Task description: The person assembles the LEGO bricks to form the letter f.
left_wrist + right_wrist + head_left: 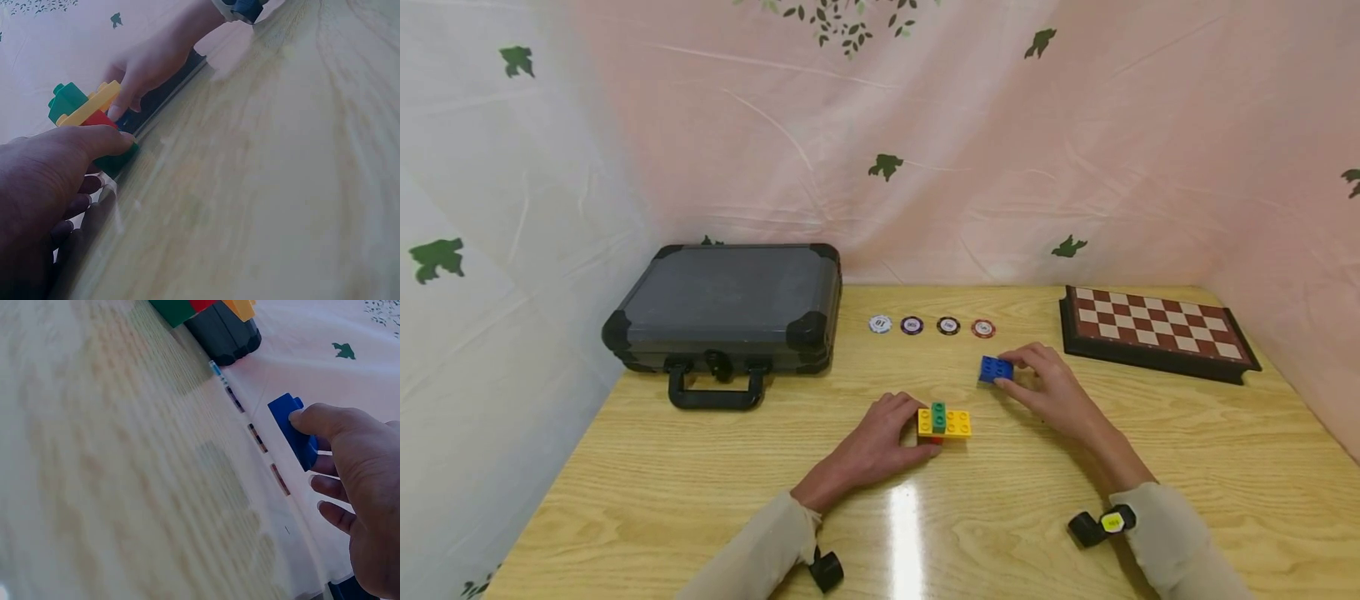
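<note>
The blue brick (995, 369) is pinched between thumb and fingertips of the right hand (1051, 393), the grip narrow, and the right wrist view shows it apart from the tabletop (1000, 517). It lies just left of that hand's palm, and beyond and to the right of the yellow brick (957, 425) — a short gap parts the two. The yellow brick's long axis runs left to right; an upper green brick (938, 417) sits crosswise on it, left of its middle, leaving two pairs of bare studs on the side nearer the blue brick. Beneath are a red brick (99, 119) and a lower green brick (114, 164). The left hand (876, 442) grips this stack from its left, thumb on the near side, forearm slanting in from lower left; the right forearm slants in from lower right — thumb nearer the person, fingers on the far side. Beyond stand a row of poker chips (912, 326), a case (722, 292) left and a chessboard (1157, 323) right.
</note>
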Demonstrator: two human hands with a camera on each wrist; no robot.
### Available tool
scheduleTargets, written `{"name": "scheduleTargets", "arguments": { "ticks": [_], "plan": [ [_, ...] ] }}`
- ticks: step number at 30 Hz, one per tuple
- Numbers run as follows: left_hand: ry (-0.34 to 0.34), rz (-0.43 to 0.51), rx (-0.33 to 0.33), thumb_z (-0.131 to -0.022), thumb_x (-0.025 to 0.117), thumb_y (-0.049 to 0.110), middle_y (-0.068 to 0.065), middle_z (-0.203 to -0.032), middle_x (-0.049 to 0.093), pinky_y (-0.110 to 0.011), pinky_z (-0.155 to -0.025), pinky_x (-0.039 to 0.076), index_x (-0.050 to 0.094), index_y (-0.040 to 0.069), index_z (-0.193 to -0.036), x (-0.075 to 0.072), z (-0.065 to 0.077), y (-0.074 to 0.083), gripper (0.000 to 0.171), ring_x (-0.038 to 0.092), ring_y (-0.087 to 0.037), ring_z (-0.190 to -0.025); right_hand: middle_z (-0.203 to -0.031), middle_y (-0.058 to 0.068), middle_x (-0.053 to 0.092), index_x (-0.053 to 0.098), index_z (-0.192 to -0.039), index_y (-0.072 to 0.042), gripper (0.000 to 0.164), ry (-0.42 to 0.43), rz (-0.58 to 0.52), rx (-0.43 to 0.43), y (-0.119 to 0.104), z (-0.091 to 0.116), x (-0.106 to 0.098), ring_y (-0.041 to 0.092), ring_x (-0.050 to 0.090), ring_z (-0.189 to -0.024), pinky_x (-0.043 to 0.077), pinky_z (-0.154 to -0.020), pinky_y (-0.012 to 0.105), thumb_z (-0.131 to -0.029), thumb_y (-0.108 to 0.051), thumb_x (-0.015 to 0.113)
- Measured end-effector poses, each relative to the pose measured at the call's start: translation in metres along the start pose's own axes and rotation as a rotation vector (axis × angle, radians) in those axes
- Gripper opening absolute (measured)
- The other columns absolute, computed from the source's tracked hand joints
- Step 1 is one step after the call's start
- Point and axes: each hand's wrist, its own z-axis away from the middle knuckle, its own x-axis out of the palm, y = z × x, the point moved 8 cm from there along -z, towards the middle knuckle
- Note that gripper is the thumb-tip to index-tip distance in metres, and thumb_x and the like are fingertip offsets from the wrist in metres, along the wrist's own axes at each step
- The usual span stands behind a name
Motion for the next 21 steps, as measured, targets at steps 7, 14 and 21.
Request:
{"name": "scheduleTargets", "arguments": {
  "ticks": [7,14,21],
  "plan": [
    [-0.004,0.002,-0.007,-0.093,0.078,0.038,0.002,-0.118,0.061,-0.038,-0.1,0.043,0.065,0.013,-0.127,0.001,0.0,-0.001,0.044,0.052,-0.017,-0.109,-0.116,0.014,0.062,0.069,-0.123,0.001,0.033,0.036,0.031,-0.117,-0.019,0.0,-0.004,0.034,0.056,-0.109,0.049,-0.09,0.056,-0.092,-0.005,0.079],
    [-0.014,0.001,-0.015,-0.093,0.078,0.039,0.001,-0.121,0.061,-0.039,-0.1,0.044,0.065,0.012,-0.129,0.001,0.0,-0.001,0.046,0.052,-0.017,-0.11,-0.115,0.01,0.063,0.07,-0.121,-0.002,0.034,0.053,0.049,-0.169,-0.032,0.002,-0.006,0.03,0.056,-0.109,0.05,-0.089,0.052,-0.09,-0.005,0.081],
    [-0.015,0.007,-0.012,-0.093,0.077,0.039,0.001,-0.123,0.061,-0.039,-0.1,0.043,0.064,0.013,-0.13,0.001,0.0,-0.001,0.047,0.052,-0.017,-0.11,-0.115,0.009,0.064,0.07,-0.12,-0.003,0.035,0.05,0.069,-0.235,-0.049,0.004,-0.005,0.026,0.055,-0.108,0.052,-0.087,0.048,-0.087,-0.006,0.083]
  ]
}}
